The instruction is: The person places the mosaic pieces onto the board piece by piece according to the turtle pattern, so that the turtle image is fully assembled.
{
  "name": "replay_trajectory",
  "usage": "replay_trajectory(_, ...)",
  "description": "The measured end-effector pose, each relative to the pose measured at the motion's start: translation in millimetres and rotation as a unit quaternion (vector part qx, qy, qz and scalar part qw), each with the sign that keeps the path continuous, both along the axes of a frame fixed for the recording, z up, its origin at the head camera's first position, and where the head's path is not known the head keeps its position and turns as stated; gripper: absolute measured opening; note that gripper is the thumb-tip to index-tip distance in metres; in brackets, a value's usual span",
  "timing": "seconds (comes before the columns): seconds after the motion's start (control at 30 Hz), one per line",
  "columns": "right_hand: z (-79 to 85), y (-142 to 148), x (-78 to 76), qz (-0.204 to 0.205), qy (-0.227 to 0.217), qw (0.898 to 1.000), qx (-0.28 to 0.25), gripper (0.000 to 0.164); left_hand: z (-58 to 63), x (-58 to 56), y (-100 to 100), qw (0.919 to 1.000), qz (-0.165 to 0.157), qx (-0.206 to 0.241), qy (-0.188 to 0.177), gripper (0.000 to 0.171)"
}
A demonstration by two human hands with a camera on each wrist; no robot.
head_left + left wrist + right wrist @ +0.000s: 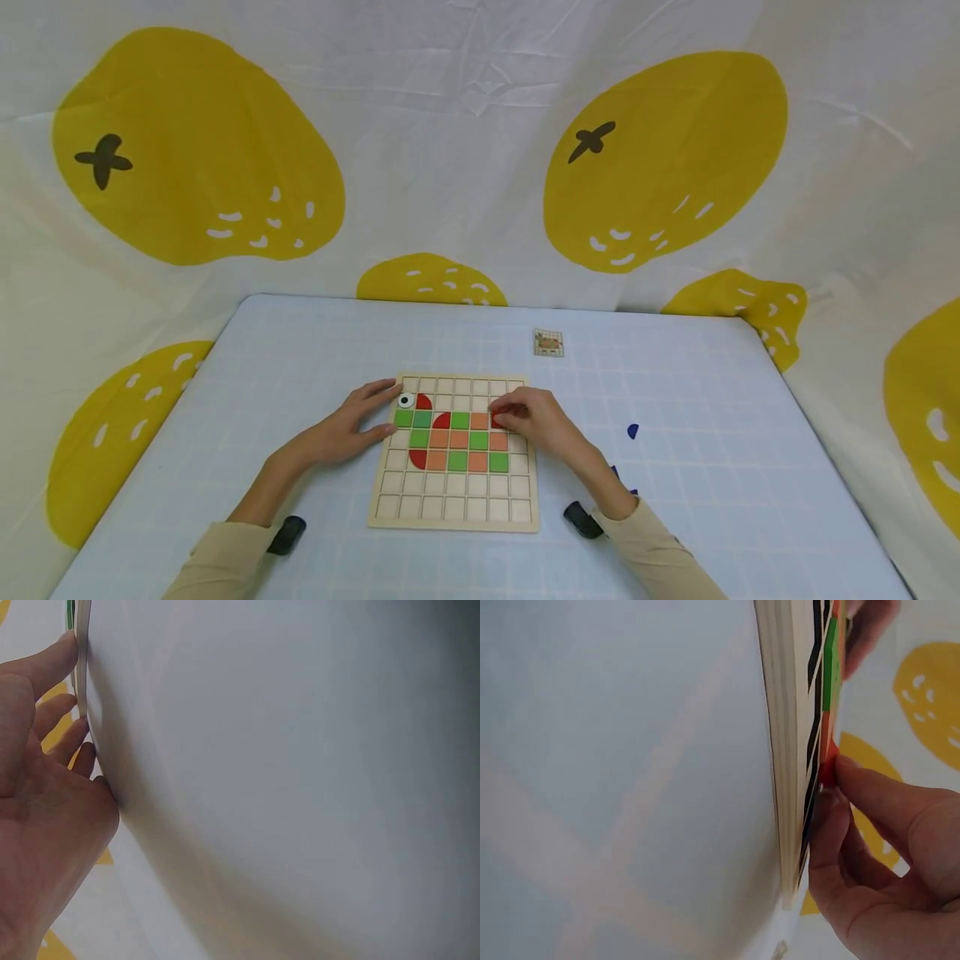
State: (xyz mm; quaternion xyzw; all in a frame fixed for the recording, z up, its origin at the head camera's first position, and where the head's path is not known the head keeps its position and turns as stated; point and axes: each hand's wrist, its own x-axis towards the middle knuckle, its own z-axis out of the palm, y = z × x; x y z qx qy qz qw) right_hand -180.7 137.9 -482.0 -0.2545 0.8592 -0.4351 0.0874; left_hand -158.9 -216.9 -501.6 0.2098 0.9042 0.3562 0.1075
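A square wooden grid board lies on the table, its cells partly filled with green, orange and red tiles and one eye tile at upper left. My left hand rests at the board's left edge, thumb and fingers spread and touching the rim; the left wrist view shows the fingertips against that edge. Over the right end of the tile pattern, my right hand pinches a red tile between thumb and index finger, low against the board. Its fingers partly hide the tile, so its full shape cannot be seen.
A small picture card lies behind the board to the right. Dark blue pieces, including a half-round one, lie right of the board, some partly behind the right forearm. A patterned cloth hangs behind the table.
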Motion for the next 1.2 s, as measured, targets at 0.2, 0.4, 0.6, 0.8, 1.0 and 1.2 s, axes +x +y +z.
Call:
replay_trajectory(0.2, 3.1, 1.1, 3.3, -0.014, -0.012, 1.000, 0.008, 0.017, 0.3, -1.6, 1.5, 1.0000, -0.004, 0.006, 0.002, 0.068)
replay_trajectory(0.4, 3.1, 3.8, 6.6, -0.010, -0.004, 1.000, 0.016, 0.016, -0.5, -2.2, 2.2, 0.9999, -0.013, 0.008, 0.007, 0.067)
replay_trajectory(0.6, 2.3, 11.7, 8.9, -0.017, 0.012, 1.000, 0.022, 0.015, 1.0, -1.1, 1.8, 0.9999, -0.011, 0.008, 0.005, 0.068)
replay_trajectory(0.8, 1.9, 30.5, 12.4, -0.028, 0.027, 0.999, 0.018, 0.016, 2.8, 0.7, 1.4, 0.9999, -0.010, 0.005, 0.005, 0.067)
replay_trajectory(1.0, 2.5, 50.5, 16.8, -0.044, 0.048, 0.997, 0.037, 0.015, 2.1, 1.0, 0.6, 1.0000, -0.009, -0.001, 0.004, 0.068)
replay_trajectory(1.2, 4.7, 68.8, 23.0, -0.064, 0.049, 0.995, 0.059, 0.016, 0.1, -0.1, -1.4, 0.9999, -0.010, 0.001, 0.000, 0.069)
